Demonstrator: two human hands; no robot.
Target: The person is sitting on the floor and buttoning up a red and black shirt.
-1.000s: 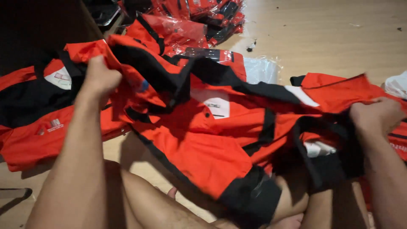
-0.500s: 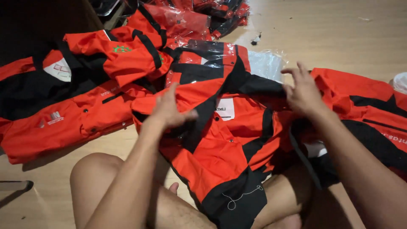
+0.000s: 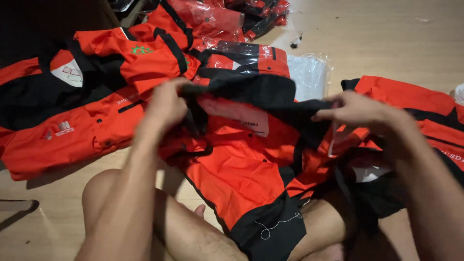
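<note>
An orange and black jacket (image 3: 241, 169) lies over my crossed legs (image 3: 188, 232) on the floor. My left hand (image 3: 166, 104) pinches the black collar edge at the jacket's upper left. My right hand (image 3: 353, 110) grips the same black collar strip further right, fingers closed on the fabric. A white label (image 3: 237, 113) shows inside the collar between the two hands. A thin white cord (image 3: 278, 224) lies on the black hem near my knee.
Another orange and black jacket (image 3: 72, 111) is spread to the left, a third (image 3: 425, 111) to the right. A clear plastic bag (image 3: 307, 72) lies behind. Bagged jackets (image 3: 217, 17) are piled at the top. Wooden floor (image 3: 386, 38) surrounds them.
Both hands moved from resting flat on the jacket to gripping its black collar, pulling it up and taut between them. The collar label is now exposed.
</note>
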